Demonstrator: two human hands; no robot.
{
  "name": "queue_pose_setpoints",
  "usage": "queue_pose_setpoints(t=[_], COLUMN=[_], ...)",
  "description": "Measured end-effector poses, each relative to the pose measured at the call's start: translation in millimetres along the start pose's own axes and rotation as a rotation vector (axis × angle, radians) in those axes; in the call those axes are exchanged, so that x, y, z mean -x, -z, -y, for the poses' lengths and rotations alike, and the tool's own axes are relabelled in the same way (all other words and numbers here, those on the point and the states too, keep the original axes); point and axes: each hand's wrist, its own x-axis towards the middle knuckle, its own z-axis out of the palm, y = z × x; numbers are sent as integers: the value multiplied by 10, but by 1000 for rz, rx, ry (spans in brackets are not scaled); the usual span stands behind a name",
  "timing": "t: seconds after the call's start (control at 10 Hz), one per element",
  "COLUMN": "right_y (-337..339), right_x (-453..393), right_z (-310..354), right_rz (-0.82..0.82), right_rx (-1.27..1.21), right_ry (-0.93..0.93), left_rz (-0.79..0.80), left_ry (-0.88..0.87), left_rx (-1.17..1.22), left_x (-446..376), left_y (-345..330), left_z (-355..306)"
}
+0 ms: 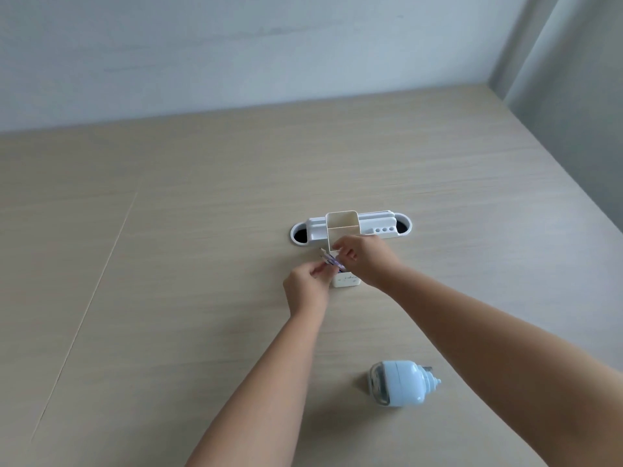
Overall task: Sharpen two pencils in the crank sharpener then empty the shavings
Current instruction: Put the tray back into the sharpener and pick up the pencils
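A purple-patterned pencil is pinched between the curled fingers and thumb of the left hand, with its point directed up and to the left, just beside the near left corner of a cream pencil holder. The right hand is held over the front of that holder, its fingers bent inward towards the pencil; whether the pencil or the holder's rim is actually gripped by it cannot be told, as the fingertips are small and partly hidden. Only one pencil can be made out clearly between the two hands. The holder stands upright on the worktop, and its lower front, bearing small marks, is seen between the wrists. Directly behind it, a white oval cable tray is set into the worktop, with dark openings at both ends. The pale blue crank sharpener is lying on its side on the worktop, well apart from the hands, under the right forearm and nearer to the viewer.
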Motion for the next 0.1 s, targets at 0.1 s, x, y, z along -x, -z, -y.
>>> queue_pose_setpoints(t=[0.1], right_y=[7], right_x=[60], right_z=[-32], right_rz=[-47], right_rx=[-16], right_ry=[-21], left_rz=[-6], left_ry=[23], left_rx=[0], left_x=[49], left_y=[46], left_z=[84])
